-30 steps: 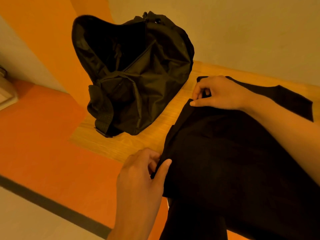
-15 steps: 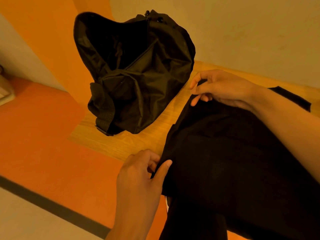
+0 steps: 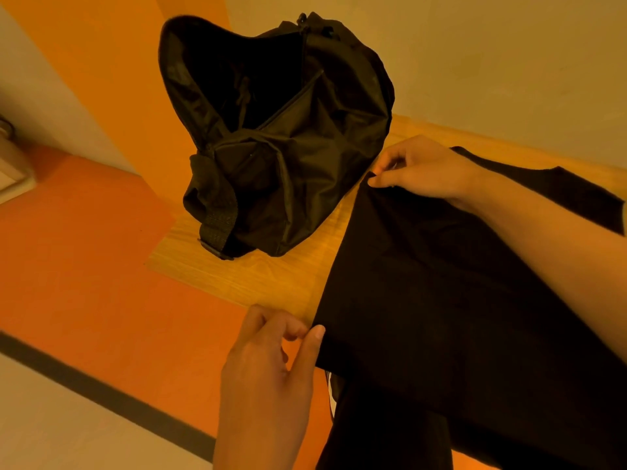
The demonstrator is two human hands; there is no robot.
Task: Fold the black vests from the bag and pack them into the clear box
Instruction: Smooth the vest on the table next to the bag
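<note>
Moved: right hand (image 3: pixel 427 171) back down, pinching far left corner of flat black fabric vest (image 3: pixel 441 300). left hand (image 3: pixel 268 378) pinches near corner at wooden table (image 3: pixel 258 276) front edge. Pinched edge runs hand to hand; cloth lies rightward.

One black fabric duffel bag (image 3: pixel 288 147) stands in the upper middle of the frame. One black cloth vest (image 3: pixel 441 300) fills the lower right; whether a second garment lies under it cannot be told. There are two grips, both bare hands: the left grip (image 3: pixel 264 385) at the bottom centre and the right grip (image 3: pixel 424 171) right of centre. One light wooden surface (image 3: pixel 264 276) carries bag and vest. One pale, blurred object (image 3: pixel 10 167) sits at the left edge.
</note>
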